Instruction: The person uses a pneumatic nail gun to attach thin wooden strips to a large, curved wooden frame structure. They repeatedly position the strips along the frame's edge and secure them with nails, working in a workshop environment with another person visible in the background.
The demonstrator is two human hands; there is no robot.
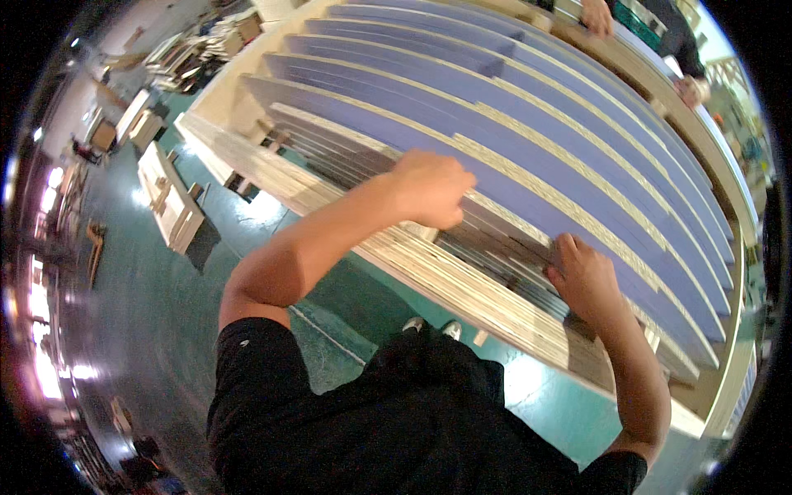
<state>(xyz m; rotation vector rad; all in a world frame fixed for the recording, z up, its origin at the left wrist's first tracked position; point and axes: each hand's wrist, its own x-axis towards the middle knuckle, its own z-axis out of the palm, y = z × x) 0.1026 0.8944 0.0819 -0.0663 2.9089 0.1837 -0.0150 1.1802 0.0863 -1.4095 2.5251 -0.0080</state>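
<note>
In the head view, the person stands on a dark green painted floor in front of a large stack of long flat boards with purple faces and pale chipboard edges, laid in overlapping steps that run from the upper left to the lower right. Along the near side of this stack lies a lower layer of thin narrow strips, pale and dark grey, packed edge to edge. The left hand is curled into a loose fist with the knuckles down on the narrow strips, near the middle of the picture; whether it grips one of them cannot be told, since the fingers are tucked under and blurred. The right hand lies further to the right, its fingers bent over the top of the same strips and pressing on their edges, with the thumb hidden. Both bare forearms come up from a black short-sleeved shirt. Grey shoe tips show below the stack's edge. At the upper right, another person's hand rests on the far rim of the stack. Smaller pale wooden piles stand on the floor to the left.
</note>
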